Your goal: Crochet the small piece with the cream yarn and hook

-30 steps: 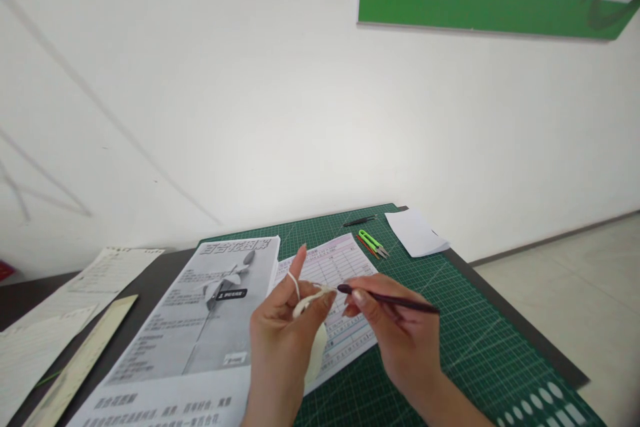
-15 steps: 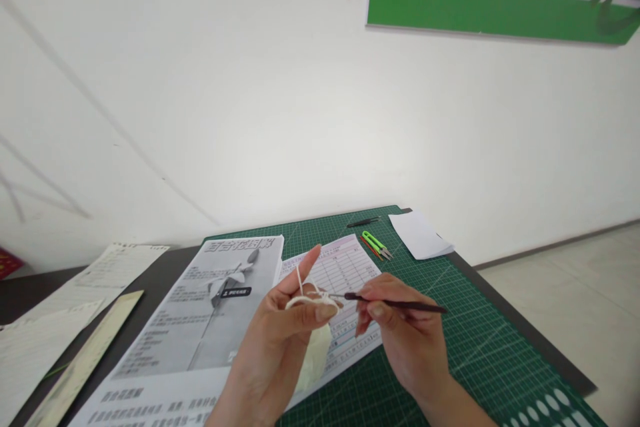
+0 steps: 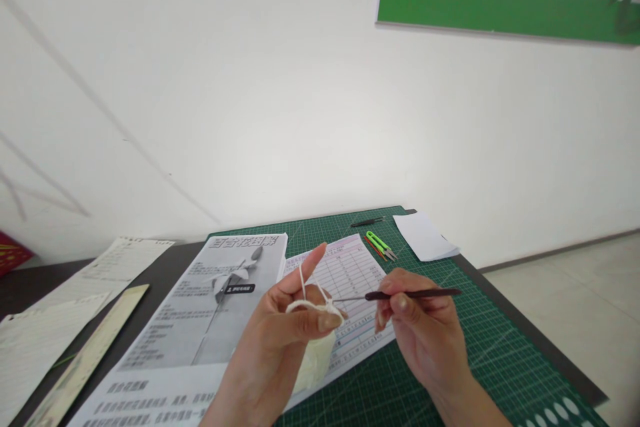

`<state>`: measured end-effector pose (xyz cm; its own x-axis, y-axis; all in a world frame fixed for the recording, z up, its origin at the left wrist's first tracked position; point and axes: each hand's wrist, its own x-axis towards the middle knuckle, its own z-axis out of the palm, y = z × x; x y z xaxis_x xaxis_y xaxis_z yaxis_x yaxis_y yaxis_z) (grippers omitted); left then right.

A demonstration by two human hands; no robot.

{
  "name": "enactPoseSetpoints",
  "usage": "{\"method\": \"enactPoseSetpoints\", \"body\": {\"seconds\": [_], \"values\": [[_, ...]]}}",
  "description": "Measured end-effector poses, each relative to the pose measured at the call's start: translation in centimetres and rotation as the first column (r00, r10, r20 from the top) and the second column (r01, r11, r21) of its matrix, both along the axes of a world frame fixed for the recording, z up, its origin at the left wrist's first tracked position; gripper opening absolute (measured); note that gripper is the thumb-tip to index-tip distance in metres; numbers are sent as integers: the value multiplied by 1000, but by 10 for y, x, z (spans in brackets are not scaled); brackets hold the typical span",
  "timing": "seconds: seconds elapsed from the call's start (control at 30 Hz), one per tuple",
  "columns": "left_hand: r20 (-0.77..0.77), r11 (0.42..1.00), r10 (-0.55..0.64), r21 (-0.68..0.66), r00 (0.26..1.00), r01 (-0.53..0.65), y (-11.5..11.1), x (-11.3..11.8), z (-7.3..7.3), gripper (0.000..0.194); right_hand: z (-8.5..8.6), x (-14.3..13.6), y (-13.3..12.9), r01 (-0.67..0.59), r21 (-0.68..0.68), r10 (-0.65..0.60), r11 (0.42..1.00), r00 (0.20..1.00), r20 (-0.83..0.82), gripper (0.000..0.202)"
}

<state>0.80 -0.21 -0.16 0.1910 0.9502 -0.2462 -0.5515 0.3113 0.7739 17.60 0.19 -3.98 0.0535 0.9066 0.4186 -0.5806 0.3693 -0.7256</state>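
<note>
My left hand (image 3: 280,333) pinches a small piece of white yarn work (image 3: 331,308) between thumb and fingers, and a strand of the yarn runs up over its raised index finger. My right hand (image 3: 425,327) grips the dark handle of a crochet hook (image 3: 435,293) like a pen. The hook's thin metal shaft points left, its tip at the yarn by my left thumb; the tip itself is too small to make out. Below and partly behind my left hand is a pale yellow-white bundle (image 3: 315,360), probably yarn.
A green cutting mat (image 3: 500,347) carries a printed sheet with a flower picture (image 3: 175,320), a table sheet (image 3: 350,267), green snips (image 3: 377,240), black tweezers (image 3: 367,221) and white paper (image 3: 425,237). At left are a ruler (image 3: 95,353) and handwritten sheets (image 3: 120,267).
My right hand and the hook have moved right, away from my left hand, and more of the metal shaft shows. The camera view has shifted slightly.
</note>
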Motion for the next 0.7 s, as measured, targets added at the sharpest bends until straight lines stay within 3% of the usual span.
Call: {"method": "enactPoseSetpoints", "body": {"seconds": [0.33, 0.5, 0.6, 0.7], "values": [[96, 992, -119, 49, 988, 114, -1, -3, 5, 61, 3, 2, 1, -25, 30, 25, 999, 1000, 0, 3], [121, 990, -140, 36, 983, 137, -1, -5, 5, 62, 5, 5, 1, -41, -44, 40, 998, 999, -30, 4], [30, 991, -129, 44, 991, 127, -1, -4, 5, 61, 3, 5, 3, -113, -155, 99, 981, 991, -94, 8], [-153, 995, 28, 99, 988, -13, -3, 2, 6, 59, 0, 3, 7, -228, -320, 169, 919, 964, -204, 12]]}}
